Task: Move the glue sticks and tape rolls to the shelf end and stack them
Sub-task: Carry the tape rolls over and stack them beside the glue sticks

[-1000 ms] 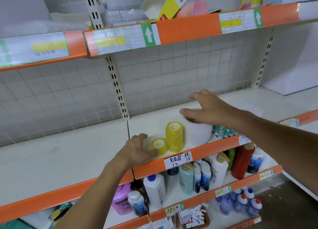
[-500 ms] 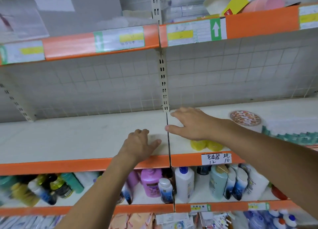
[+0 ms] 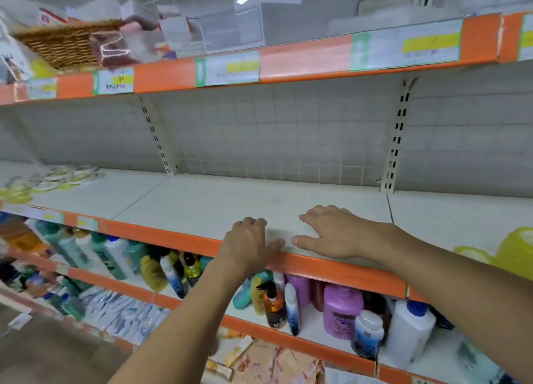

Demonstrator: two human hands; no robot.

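1. I see the left hand (image 3: 250, 246) at the front edge of the white shelf (image 3: 202, 202), fingers loosely bent, thumb out to the right, holding nothing.
2. The right hand (image 3: 334, 233) lies palm down on the same shelf just beside the left, fingers spread and relaxed, holding nothing; the two thumbs nearly meet.
3. Yellow tape rolls (image 3: 516, 252) stand at the right edge of the view on this shelf, well apart from both hands; blur hides their count.
4. More rolls (image 3: 54, 177), flat and blurred, lie at the shelf's far left end.
5. Glue sticks: I cannot make any out.
6. Bottles (image 3: 341, 311) fill the shelf below.
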